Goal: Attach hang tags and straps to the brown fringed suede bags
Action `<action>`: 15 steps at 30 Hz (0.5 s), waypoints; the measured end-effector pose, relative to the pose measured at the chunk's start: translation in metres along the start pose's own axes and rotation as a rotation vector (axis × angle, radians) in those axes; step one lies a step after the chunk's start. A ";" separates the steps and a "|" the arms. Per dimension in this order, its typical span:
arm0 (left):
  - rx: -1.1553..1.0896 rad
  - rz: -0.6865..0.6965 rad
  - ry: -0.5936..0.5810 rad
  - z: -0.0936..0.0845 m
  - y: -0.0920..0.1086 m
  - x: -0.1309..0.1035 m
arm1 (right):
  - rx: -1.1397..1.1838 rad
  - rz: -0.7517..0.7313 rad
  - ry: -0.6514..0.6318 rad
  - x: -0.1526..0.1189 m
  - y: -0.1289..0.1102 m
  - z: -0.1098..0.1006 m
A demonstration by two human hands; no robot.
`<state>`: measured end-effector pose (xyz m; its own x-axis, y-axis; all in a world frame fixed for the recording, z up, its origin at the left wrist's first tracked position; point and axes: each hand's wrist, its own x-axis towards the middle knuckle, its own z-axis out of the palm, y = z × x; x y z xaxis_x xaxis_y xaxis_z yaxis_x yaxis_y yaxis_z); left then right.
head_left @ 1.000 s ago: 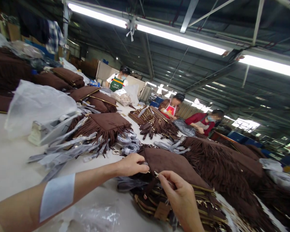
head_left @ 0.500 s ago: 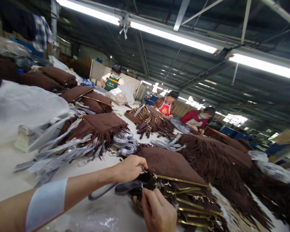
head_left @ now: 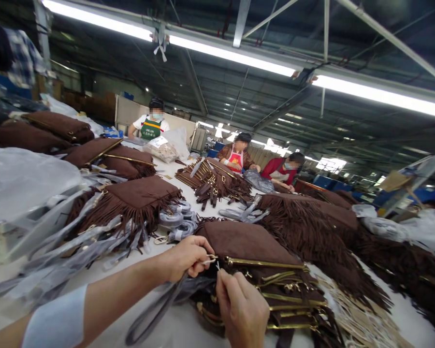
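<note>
My left hand [head_left: 191, 256] is closed on the gold clasp [head_left: 210, 258] of a dark wrist strap [head_left: 157, 304], whose loop hangs down toward the table. Close beside it, my right hand [head_left: 242, 302] pinches a thin white cord [head_left: 218, 265], its end standing up by the clasp. Both hands are over the left edge of a stack of brown suede bags [head_left: 248, 241]. Gold zippers and small clasps line the stack's near side. Whether the cord touches the clasp I cannot tell.
Wrapped grey straps [head_left: 179, 220] and another fringed brown bag [head_left: 141, 195] lie to the left. More fringed bags [head_left: 304, 222] are piled on the right, near pale cords [head_left: 355, 309]. Several co-workers, one in a green apron [head_left: 150, 128], are across the table.
My left hand has drawn the strap's clasp into view, and its loop now hangs lower. My right hand still pinches the white cord, close to the clasp. The view has shifted right.
</note>
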<state>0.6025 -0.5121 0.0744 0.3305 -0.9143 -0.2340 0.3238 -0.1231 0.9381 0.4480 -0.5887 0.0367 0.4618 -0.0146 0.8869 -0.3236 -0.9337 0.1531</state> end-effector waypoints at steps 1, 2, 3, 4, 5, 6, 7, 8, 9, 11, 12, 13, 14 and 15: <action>-0.012 -0.021 -0.007 0.000 0.001 0.000 | -0.002 0.003 0.011 0.001 0.000 0.001; -0.018 -0.041 -0.016 0.000 0.001 -0.001 | 0.001 0.007 0.017 0.002 0.000 0.002; -0.018 -0.056 -0.026 0.000 0.001 0.000 | 0.009 0.015 0.014 0.002 0.000 0.003; -0.015 -0.067 -0.036 -0.001 0.001 0.001 | 0.020 0.023 0.006 0.002 0.000 0.004; -0.007 -0.072 -0.042 -0.002 0.001 0.002 | 0.033 0.032 -0.005 0.001 0.000 0.005; 0.003 -0.070 -0.043 -0.003 0.000 0.004 | 0.050 0.041 -0.018 0.000 0.000 0.006; 0.014 -0.061 -0.043 -0.004 -0.001 0.006 | 0.077 0.050 -0.036 0.000 0.000 0.006; 0.023 -0.047 -0.043 -0.005 -0.002 0.008 | 0.112 0.060 -0.051 0.000 0.000 0.005; 0.032 -0.031 -0.044 -0.006 -0.004 0.009 | 0.152 0.072 -0.067 0.000 0.000 0.005; 0.045 -0.001 -0.056 -0.008 -0.006 0.013 | 0.227 0.100 -0.088 0.002 0.000 0.003; 0.051 0.007 -0.067 -0.009 -0.007 0.014 | 0.252 0.112 -0.096 0.003 0.000 0.002; 0.057 0.011 -0.078 -0.010 -0.007 0.015 | 0.264 0.121 -0.100 0.005 0.001 0.001; 0.062 0.012 -0.086 -0.010 -0.007 0.015 | 0.267 0.125 -0.102 0.006 0.001 0.001; 0.068 0.013 -0.092 -0.011 -0.007 0.015 | 0.270 0.123 -0.108 0.007 0.002 0.000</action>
<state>0.6146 -0.5212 0.0615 0.2503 -0.9473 -0.1999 0.2582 -0.1337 0.9568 0.4504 -0.5904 0.0428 0.5227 -0.1578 0.8378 -0.1584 -0.9836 -0.0864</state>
